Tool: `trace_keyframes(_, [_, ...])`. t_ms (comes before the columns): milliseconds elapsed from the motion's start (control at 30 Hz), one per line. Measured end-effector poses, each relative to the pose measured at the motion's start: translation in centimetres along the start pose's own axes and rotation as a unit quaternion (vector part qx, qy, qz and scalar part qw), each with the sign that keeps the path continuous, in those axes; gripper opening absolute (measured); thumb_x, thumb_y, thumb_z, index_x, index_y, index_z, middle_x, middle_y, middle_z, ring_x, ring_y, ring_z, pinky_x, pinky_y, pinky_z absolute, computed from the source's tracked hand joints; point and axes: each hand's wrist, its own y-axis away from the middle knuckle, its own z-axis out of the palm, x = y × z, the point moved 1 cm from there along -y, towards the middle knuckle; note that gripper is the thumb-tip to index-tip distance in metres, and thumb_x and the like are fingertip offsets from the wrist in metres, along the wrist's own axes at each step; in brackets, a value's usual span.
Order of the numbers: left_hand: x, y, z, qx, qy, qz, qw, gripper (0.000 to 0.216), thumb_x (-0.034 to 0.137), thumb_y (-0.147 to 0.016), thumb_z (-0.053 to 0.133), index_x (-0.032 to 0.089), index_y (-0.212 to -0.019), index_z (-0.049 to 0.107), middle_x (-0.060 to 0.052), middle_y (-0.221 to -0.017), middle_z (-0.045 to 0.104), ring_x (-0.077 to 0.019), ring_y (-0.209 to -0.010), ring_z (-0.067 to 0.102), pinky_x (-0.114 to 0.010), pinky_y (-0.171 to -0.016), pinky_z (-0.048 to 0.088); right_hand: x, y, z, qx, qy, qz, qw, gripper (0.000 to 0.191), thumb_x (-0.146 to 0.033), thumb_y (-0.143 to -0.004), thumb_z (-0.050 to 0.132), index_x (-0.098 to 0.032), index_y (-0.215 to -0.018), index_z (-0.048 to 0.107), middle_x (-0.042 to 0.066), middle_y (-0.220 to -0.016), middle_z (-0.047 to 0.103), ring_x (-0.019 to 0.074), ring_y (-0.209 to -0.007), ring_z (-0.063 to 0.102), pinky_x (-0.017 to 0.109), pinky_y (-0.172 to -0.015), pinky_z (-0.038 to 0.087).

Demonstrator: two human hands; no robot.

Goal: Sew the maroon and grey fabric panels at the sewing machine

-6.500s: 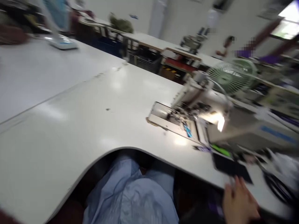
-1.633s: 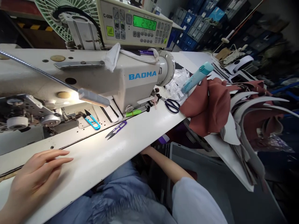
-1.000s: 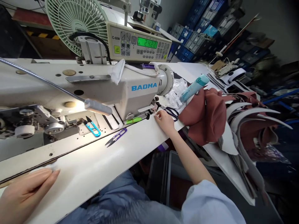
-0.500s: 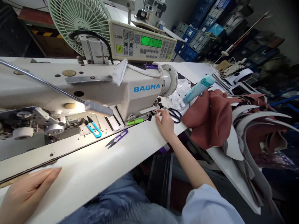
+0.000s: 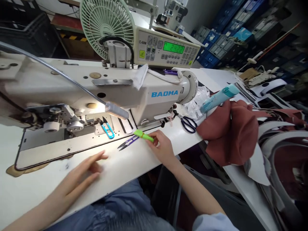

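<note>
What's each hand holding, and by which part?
The right hand pinches a green tool by one end in its fingers. The left hand holds nothing and lies open on the table.

Green tool (image 5: 143, 136): slim, bright-green plastic bar. It is pinched at its right end by the fingers (image 5: 155, 138) of the right hand (image 5: 162, 148). Pose: near level, with the free left end pointing up-left. Position: low over the tabletop (image 5: 134, 160), with the left end at the handle of the purple snips (image 5: 128, 142). Contact with the snips cannot be determined.
</note>
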Motion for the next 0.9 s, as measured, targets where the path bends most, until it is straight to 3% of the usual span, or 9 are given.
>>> trace_keyframes(100, [2.3, -1.2, 3.3, -0.105, 0.201, -0.051, 0.973, 0.061, 0.049, -0.090, 0.057, 0.031, -0.146, 0.043, -0.008, -0.149, 0.047, -0.0294, -0.128, 0.050, -0.039, -0.104, 0.043, -4.2, 1.5, 2.3, -0.010, -0.117, -0.024, 0.993, 0.010, -0.025, -0.089, 0.064, -0.021, -0.096, 0.058, 0.000, -0.083, 0.060, 0.0109, -0.065, 0.057, 0.023, -0.060, 0.048])
trace_keyframes(233, [4.6, -3.3, 5.2, -0.088, 0.389, -0.100, 0.912, 0.062, 0.044, -0.089, 0.063, 0.030, -0.145, 0.039, -0.007, -0.149, 0.046, -0.0277, -0.134, 0.044, -0.039, -0.109, 0.038, -7.6, 2.4, 4.4, -0.045, -0.107, -0.112, 0.987, 0.004, -0.023, -0.092, 0.058, -0.020, -0.093, 0.058, 0.001, -0.079, 0.063, 0.0134, -0.068, 0.058, 0.026, -0.063, 0.048])
trace_keyframes(300, [5.1, -3.8, 5.2, -0.080, 0.439, -0.112, 0.888, 0.054, 0.039, -0.090, 0.062, 0.027, -0.139, 0.043, -0.008, -0.140, 0.054, -0.0246, -0.121, 0.053, -0.037, -0.103, 0.042, -7.8, 2.4, 4.4, -0.058, -0.103, -0.133, 0.984, 0.007, -0.022, -0.095, 0.054, -0.020, -0.095, 0.060, 0.002, -0.081, 0.066, 0.0148, -0.074, 0.061, 0.027, -0.066, 0.048])
trace_keyframes(400, [4.9, -3.9, 4.9, -0.087, 0.465, -0.124, 0.873, 0.035, 0.028, -0.088, 0.059, 0.019, -0.122, 0.053, -0.007, -0.102, 0.063, -0.0179, -0.088, 0.059, -0.030, -0.078, 0.049, -7.4, 1.8, 3.9, -0.048, -0.106, -0.113, 0.987, 0.015, -0.018, -0.097, 0.051, -0.023, -0.101, 0.064, 0.003, -0.090, 0.069, 0.0139, -0.078, 0.062, 0.026, -0.067, 0.048])
trace_keyframes(467, [4.5, -3.8, 4.8, -0.106, 0.469, -0.130, 0.867, 0.028, 0.016, -0.080, 0.056, 0.017, -0.108, 0.056, -0.002, -0.084, 0.057, -0.0132, -0.070, 0.052, -0.025, -0.064, 0.045, -7.2, 1.4, 4.1, -0.047, -0.081, -0.106, 0.990, 0.014, -0.020, -0.095, 0.053, -0.023, -0.102, 0.065, 0.003, -0.093, 0.069, 0.0133, -0.074, 0.062, 0.027, -0.066, 0.048])
trace_keyframes(567, [4.2, -3.8, 4.8, -0.131, 0.475, -0.148, 0.858, 0.037, 0.008, -0.065, 0.051, 0.018, -0.100, 0.054, 0.002, -0.072, 0.048, -0.0088, -0.057, 0.038, -0.021, -0.052, 0.033, -7.4, 1.0, 5.1, -0.048, -0.027, -0.143, 0.988, 0.009, -0.023, -0.095, 0.055, -0.021, -0.096, 0.064, 0.005, -0.095, 0.069, 0.0157, -0.079, 0.063, 0.029, -0.071, 0.049])
trace_keyframes(667, [4.2, -4.0, 4.5, -0.138, 0.463, -0.155, 0.862, 0.038, 0.010, -0.060, 0.049, 0.019, -0.097, 0.050, 0.005, -0.066, 0.040, -0.0073, -0.052, 0.028, -0.019, -0.046, 0.021, -7.6, 0.7, 6.0, -0.040, 0.015, -0.141, 0.989, 0.011, -0.024, -0.096, 0.053, -0.021, -0.089, 0.060, 0.003, -0.083, 0.068, 0.0165, -0.075, 0.062, 0.030, -0.068, 0.046])
trace_keyframes(767, [4.0, -4.2, 4.0, -0.130, 0.408, -0.138, 0.893, 0.042, 0.011, -0.058, 0.050, 0.019, -0.099, 0.050, 0.006, -0.066, 0.040, -0.0059, -0.050, 0.023, -0.019, -0.044, 0.013, -7.7, 0.4, 6.6, -0.061, 0.051, -0.121, 0.989, 0.012, -0.025, -0.095, 0.053, -0.021, -0.085, 0.058, 0.003, -0.077, 0.065, 0.0159, -0.066, 0.058, 0.030, -0.061, 0.043])
trace_keyframes(900, [3.5, -4.7, 3.3, -0.108, 0.325, -0.094, 0.935, 0.044, 0.014, -0.070, 0.058, 0.020, -0.113, 0.051, 0.010, -0.061, 0.036, -0.0045, -0.047, 0.020, -0.018, -0.042, 0.012, -7.8, 0.3, 6.7, -0.066, 0.074, -0.166, 0.981, 0.017, -0.021, -0.095, 0.046, -0.022, -0.082, 0.058, 0.006, -0.078, 0.065, 0.0191, -0.073, 0.059, 0.033, -0.065, 0.044])
